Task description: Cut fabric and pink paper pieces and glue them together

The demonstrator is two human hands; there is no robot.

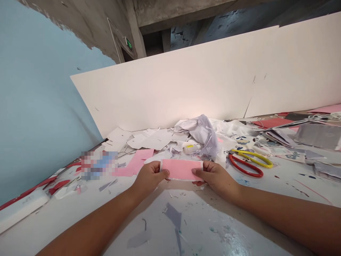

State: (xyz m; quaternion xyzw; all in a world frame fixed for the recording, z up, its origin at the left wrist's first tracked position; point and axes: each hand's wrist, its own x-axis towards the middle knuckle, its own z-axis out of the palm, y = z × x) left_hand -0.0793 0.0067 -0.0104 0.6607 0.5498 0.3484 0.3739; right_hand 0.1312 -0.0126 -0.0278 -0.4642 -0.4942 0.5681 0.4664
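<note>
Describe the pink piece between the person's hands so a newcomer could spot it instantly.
From the tall white board behind the littered table, come forward to the person's left hand and right hand. Between them is a pink paper rectangle, held by its short ends; a pink sheet lies flat on the table to its left.
</note>
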